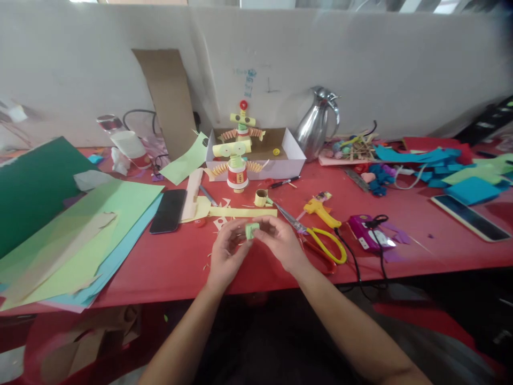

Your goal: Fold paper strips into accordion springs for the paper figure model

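Note:
A small folded green paper piece (pixel 252 231) is pinched between my two hands, low over the table's front part. My left hand (pixel 229 251) curls its fingers at the left side of the piece. On the other side, my right hand (pixel 284 245) grips it with thumb and fingers. Just beyond them lie a yellow paper strip (pixel 244 213) and a small yellow paper ring (pixel 261 198). A paper figure (pixel 238 174) with a red and white cup body and pleated arms stands farther back. Scissors (pixel 326 243) with yellow and red handles lie close to my right hand.
A second paper figure (pixel 242 127) stands in a white box (pixel 260 169). A yellow glue gun (pixel 324 213), a purple device (pixel 368 235) with cords and a steel jug (pixel 315 125) are on the right. A dark phone (pixel 168 211) and coloured paper sheets (pixel 132 195) lie left.

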Motion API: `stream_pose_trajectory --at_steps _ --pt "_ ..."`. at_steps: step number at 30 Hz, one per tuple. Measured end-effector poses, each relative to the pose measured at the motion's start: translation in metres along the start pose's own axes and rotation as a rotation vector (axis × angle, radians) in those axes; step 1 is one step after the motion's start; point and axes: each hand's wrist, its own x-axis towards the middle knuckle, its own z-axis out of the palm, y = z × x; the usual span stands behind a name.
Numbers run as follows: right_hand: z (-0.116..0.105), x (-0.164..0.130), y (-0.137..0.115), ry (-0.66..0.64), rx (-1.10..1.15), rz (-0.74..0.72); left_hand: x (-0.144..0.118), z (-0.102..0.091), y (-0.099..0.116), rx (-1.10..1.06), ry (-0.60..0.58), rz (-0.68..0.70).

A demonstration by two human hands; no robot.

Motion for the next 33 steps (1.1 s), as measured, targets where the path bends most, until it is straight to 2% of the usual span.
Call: stream_pose_trajectory --at_steps 5,7,12,16,18,22,24,27,33 --pt "0.006 0.015 0.003 0.002 0.084 0.005 0.018 -0.006 -0.002 0.003 0.083 -0.178" --pt "0.006 0.02 0.001 -0.026 0.05 -0.05 0.025 -0.014 -0.002 0.082 0.096 -0.178" --pt "-0.001 0.024 0.0 -0.071 -0.326 -0.294 0.035 -0.034 0.003 0.44 0.05 0.024" --pt "-0.003 0.023 0.01 -0.108 -0.232 -0.205 0.032 -0.039 0.005 0.549 -0.034 0.14" --pt "-0.002 0.023 0.015 -0.131 -0.197 -0.194 0.03 -0.038 0.005 0.587 -0.032 0.194" --pt "-0.001 0.024 0.015 -0.125 -0.335 -0.403 0.028 -0.037 0.0 0.673 0.047 0.318" --pt "-0.002 0.023 0.014 -0.11 -0.384 -0.489 0.028 -0.038 -0.003 0.676 0.029 0.371" --pt "-0.003 0.02 0.014 -0.11 -0.393 -0.501 0.026 -0.04 -0.004 0.694 -0.02 0.419" --pt "-0.006 0.017 0.013 -0.117 -0.342 -0.503 0.021 -0.039 0.0 0.725 -0.029 0.439"
